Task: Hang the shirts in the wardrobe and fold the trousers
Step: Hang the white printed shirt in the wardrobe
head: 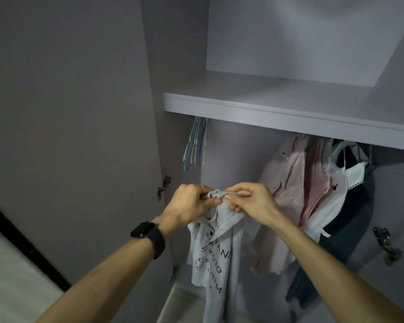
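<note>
A light grey shirt (216, 257) with black lettering hangs down in front of the open wardrobe (266, 106). My left hand (191, 201) and my right hand (250, 199) both pinch its ribbed collar at the top, close together. A dark piece that may be a hanger shows just under my left fingers; I cannot tell for sure. My left wrist wears a black watch.
Several empty hangers (195, 145) hang at the left end under the shelf. Pink, white and dark garments (313, 194) hang at the right. The wardrobe door (68, 124) stands open on the left, with hinges on both sides.
</note>
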`<action>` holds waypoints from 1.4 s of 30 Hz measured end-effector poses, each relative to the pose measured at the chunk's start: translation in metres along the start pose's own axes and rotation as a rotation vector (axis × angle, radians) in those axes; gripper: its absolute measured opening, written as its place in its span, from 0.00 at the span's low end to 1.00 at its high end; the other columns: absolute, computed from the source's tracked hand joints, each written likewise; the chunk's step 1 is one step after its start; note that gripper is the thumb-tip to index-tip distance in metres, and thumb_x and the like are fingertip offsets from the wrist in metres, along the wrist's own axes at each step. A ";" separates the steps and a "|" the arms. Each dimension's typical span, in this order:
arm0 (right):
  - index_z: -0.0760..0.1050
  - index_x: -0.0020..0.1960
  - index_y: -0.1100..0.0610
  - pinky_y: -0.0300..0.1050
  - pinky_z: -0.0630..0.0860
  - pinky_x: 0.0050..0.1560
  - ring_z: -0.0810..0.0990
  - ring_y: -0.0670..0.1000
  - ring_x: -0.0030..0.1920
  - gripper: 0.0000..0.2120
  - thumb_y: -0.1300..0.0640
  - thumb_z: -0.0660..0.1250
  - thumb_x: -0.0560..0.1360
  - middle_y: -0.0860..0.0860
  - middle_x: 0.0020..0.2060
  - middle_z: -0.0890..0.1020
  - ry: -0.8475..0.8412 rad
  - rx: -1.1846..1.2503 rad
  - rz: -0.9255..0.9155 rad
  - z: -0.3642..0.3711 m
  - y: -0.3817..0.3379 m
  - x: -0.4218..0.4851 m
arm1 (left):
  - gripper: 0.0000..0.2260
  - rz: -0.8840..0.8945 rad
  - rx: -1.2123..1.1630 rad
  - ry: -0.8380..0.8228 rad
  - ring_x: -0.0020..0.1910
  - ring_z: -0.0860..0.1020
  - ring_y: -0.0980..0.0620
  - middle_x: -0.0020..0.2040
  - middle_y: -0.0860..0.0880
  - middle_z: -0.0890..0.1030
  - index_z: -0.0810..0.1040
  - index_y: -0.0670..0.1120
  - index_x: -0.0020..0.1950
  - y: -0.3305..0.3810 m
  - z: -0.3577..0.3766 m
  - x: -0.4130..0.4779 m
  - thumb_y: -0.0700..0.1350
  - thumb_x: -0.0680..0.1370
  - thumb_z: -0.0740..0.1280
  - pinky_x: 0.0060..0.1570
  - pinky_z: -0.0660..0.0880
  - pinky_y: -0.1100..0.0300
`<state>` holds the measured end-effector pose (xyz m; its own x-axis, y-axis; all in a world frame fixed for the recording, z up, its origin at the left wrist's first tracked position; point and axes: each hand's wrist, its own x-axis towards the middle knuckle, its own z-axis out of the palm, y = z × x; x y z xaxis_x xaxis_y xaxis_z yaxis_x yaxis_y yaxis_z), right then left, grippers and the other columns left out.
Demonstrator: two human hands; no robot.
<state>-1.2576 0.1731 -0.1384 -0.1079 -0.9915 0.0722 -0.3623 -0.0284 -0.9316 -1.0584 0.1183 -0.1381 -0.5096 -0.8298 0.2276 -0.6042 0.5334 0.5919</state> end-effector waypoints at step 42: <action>0.76 0.67 0.63 0.52 0.76 0.64 0.79 0.62 0.63 0.28 0.42 0.54 0.82 0.61 0.65 0.79 0.521 -0.310 0.245 0.078 0.052 0.277 | 0.19 -0.083 1.336 0.426 0.79 0.38 0.31 0.83 0.45 0.43 0.81 0.62 0.62 -0.139 -0.064 0.022 0.61 0.83 0.52 0.72 0.27 0.35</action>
<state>-1.2338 -0.1131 -0.1947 -0.6272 -0.7715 0.1067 -0.5121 0.3053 -0.8028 -0.9464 0.0152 -0.1657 -0.3672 -0.7231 0.5851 -0.8640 0.0322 -0.5024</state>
